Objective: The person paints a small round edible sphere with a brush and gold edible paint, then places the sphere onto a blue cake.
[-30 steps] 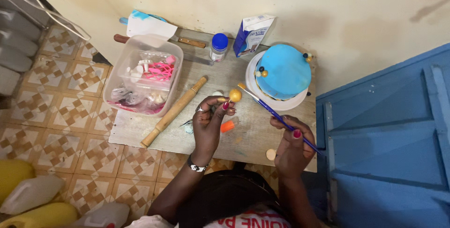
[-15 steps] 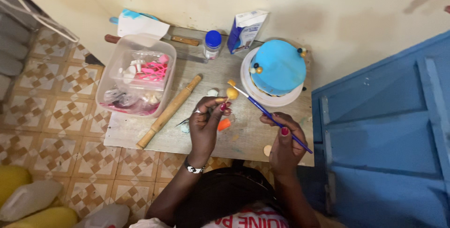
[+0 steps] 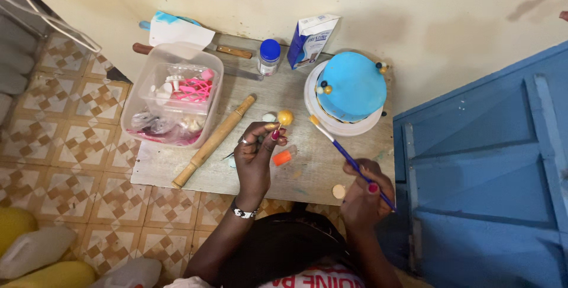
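**Brush tip beside the held ball**

The small yellow ball (image 3: 285, 117) sits pinched in the left hand (image 3: 255, 156) above the worktop (image 3: 307, 169). The blue brush (image 3: 349, 159), gripped by the right hand (image 3: 364, 196), slants up-left, its tip just right of the ball.

A blue round fondant-covered cake (image 3: 351, 87) sits on a white turntable (image 3: 313, 105) at the far right of the grey wooden bench (image 3: 307, 172). A long wooden rolling pin (image 3: 214, 140) lies aslant beside a clear plastic tub (image 3: 171, 103) of pink and white cutters. Near the wall stand a blue-capped small jar (image 3: 269, 56) and a blue-and-white carton (image 3: 310, 40). A blue wooden door (image 3: 491, 163) stands at right.
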